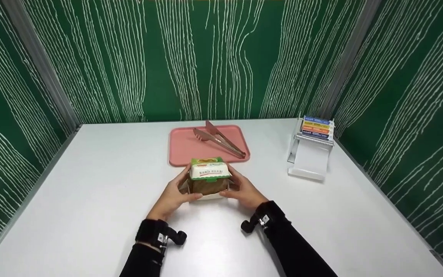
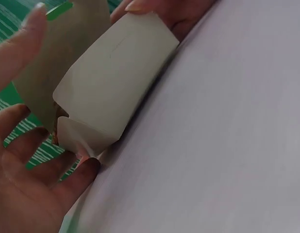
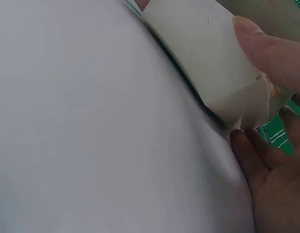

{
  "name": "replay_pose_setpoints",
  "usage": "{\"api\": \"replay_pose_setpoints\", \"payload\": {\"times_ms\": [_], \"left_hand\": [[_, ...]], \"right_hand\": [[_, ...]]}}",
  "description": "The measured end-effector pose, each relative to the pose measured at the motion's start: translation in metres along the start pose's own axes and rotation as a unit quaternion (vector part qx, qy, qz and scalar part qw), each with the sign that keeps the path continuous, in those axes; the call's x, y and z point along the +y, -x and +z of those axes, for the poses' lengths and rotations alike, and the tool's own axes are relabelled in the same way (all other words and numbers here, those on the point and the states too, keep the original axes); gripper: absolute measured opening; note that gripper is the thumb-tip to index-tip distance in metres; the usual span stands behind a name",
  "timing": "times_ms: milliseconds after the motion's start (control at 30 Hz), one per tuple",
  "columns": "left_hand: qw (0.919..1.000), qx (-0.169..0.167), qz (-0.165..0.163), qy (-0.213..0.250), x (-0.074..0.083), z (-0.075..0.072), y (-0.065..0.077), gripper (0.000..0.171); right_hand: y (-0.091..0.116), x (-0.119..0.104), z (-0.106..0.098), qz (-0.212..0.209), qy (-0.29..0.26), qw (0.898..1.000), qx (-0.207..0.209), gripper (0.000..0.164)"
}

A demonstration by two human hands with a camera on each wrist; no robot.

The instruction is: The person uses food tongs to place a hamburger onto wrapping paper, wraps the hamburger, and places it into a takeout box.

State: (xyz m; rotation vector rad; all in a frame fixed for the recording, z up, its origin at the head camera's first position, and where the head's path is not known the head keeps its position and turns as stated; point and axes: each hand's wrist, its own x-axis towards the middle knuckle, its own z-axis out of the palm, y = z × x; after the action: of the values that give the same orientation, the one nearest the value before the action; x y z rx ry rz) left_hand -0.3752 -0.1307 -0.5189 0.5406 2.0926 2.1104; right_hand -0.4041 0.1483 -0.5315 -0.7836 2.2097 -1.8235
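A paper burger box (image 1: 210, 170) with a green and white printed lid stands on the table in the head view, its lid raised at the front over a brownish inside. On its left side my left hand (image 1: 173, 194) holds it, thumb by the lower front. From the right, my right hand (image 1: 246, 192) holds it the same way. The left wrist view shows the pale front wall of the box (image 2: 111, 73), with left fingers (image 2: 84, 174) at its lower corner. In the right wrist view, the right thumb (image 3: 271, 51) lies over the box's front wall (image 3: 208, 53).
Behind the box lies a pink tray (image 1: 179, 148) with metal tongs (image 1: 221, 142) across it. At the back right stands a white rack (image 1: 310, 157) with several coloured boxes (image 1: 316, 127) at its top. Green walls (image 1: 221, 57) with white lines enclose the white table (image 1: 102, 184).
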Motion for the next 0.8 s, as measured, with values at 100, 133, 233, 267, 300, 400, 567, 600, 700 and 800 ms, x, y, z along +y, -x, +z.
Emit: {"api": "replay_pose_setpoints", "payload": {"times_ms": [100, 133, 233, 267, 300, 400, 567, 600, 700, 800], "left_hand": [[0.9999, -0.005, 0.010, -0.007, -0.0009, -0.0004, 0.0005, 0.111], [0.9999, -0.004, 0.013, -0.008, -0.0014, -0.0004, 0.0004, 0.111], [0.9997, 0.006, 0.022, -0.009, -0.0034, -0.0005, -0.0005, 0.109], [0.9996, 0.009, 0.025, -0.012, -0.0038, -0.0004, -0.0008, 0.107], [0.9995, 0.012, 0.026, -0.014, -0.0041, -0.0001, -0.0012, 0.106], [0.9991, 0.023, 0.023, -0.025, -0.0053, 0.0004, -0.0013, 0.103], [0.9979, 0.045, 0.025, -0.039, -0.0043, 0.0021, -0.0017, 0.100], [0.9977, 0.048, 0.027, -0.041, -0.0040, 0.0025, -0.0016, 0.099], [0.9973, 0.053, 0.028, -0.042, -0.0039, 0.0035, -0.0016, 0.099], [0.9972, 0.056, 0.026, -0.041, -0.0052, 0.0045, -0.0018, 0.098]], "right_hand": [[0.0005, 0.0016, 0.0001, -0.009, 0.000, 1.000, 0.006, 0.102], [0.0005, 0.0021, 0.0001, -0.012, 0.001, 1.000, 0.007, 0.102], [0.0002, 0.0029, 0.0000, -0.013, 0.004, 1.000, 0.009, 0.100], [0.0001, 0.0031, -0.0002, -0.012, 0.002, 1.000, 0.010, 0.100], [0.0003, 0.0029, -0.0004, -0.010, 0.003, 1.000, 0.012, 0.099], [0.0010, 0.0034, -0.0001, -0.007, -0.001, 1.000, 0.018, 0.097], [0.0011, 0.0037, -0.0004, -0.015, -0.013, 1.000, 0.020, 0.095], [0.0009, 0.0038, -0.0005, -0.017, -0.016, 1.000, 0.019, 0.095], [0.0010, 0.0039, -0.0006, -0.016, -0.021, 0.999, 0.020, 0.095], [0.0012, 0.0046, -0.0005, -0.014, -0.022, 0.999, 0.023, 0.094]]}}
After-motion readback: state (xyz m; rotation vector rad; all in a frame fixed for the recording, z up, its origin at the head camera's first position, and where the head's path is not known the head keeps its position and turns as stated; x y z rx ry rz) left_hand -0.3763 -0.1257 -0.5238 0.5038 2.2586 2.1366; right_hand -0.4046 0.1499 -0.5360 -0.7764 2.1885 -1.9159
